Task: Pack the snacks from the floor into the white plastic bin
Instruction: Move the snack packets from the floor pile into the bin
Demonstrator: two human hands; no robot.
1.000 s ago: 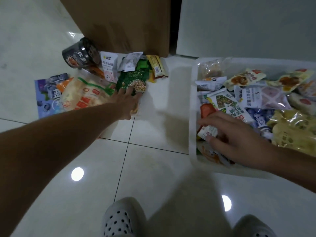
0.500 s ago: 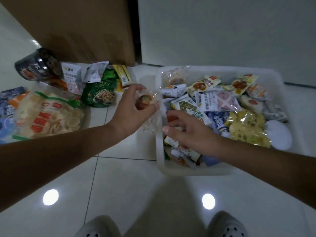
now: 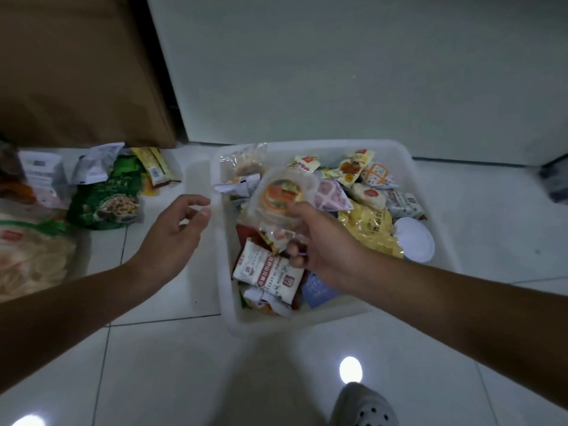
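The white plastic bin [image 3: 436, 207] sits on the tiled floor at centre right, packed with several snack packets. My right hand [image 3: 319, 241] is over the bin's left half and pinches a clear packet with a round orange pastry [image 3: 281, 195] above the other snacks. My left hand [image 3: 178, 238] hovers just left of the bin's rim, fingers loosely curled and holding nothing. Snacks remaining on the floor at left include a green peanut bag [image 3: 106, 201], a large bag of pale chips [image 3: 30, 256], white sachets [image 3: 92, 164] and a yellow bar [image 3: 155, 167].
A brown cardboard box [image 3: 76, 72] stands behind the floor snacks, with a white wall or door to its right. A dark object [image 3: 556, 182] lies at the far right edge. My slipper [image 3: 362, 407] shows at the bottom.
The pastry packet has passed from my left hand into my right hand, which now holds it over the bin. My left hand has let go and drawn back slightly.
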